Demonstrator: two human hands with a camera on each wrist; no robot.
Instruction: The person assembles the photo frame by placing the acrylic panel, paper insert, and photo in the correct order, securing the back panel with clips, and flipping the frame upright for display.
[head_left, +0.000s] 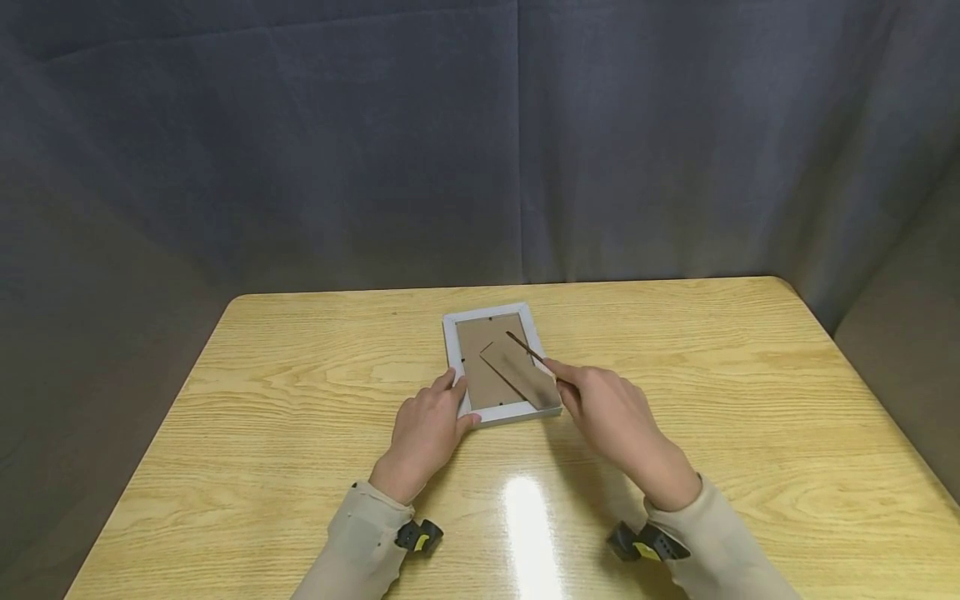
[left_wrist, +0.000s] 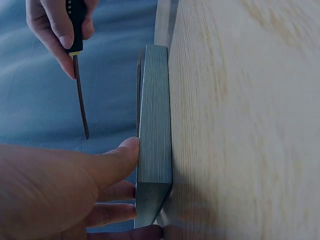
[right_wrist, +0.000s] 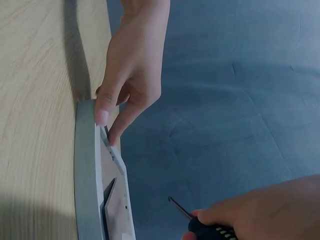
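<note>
A picture frame (head_left: 452,340) with a pale grey rim lies face down, its brown backing board (head_left: 474,337) and easel flap (head_left: 519,373) uppermost. Small dark tabs dot the board's edges. My left hand (head_left: 429,425) grips the frame's near left corner, thumb on the near side and fingers along the left side. In my right hand (head_left: 611,412) is a screwdriver (left_wrist: 76,22) with a black handle and thin dark shaft. Its tip hangs above the backing, apart from it, as the left wrist view shows. The right wrist view also has the screwdriver's shaft (right_wrist: 180,207).
The wooden table (head_left: 300,400) has rounded far corners and extends to both sides of the frame. Behind it hangs a dark grey curtain (head_left: 375,150). Black straps (head_left: 418,537) circle both wrists over light sleeves.
</note>
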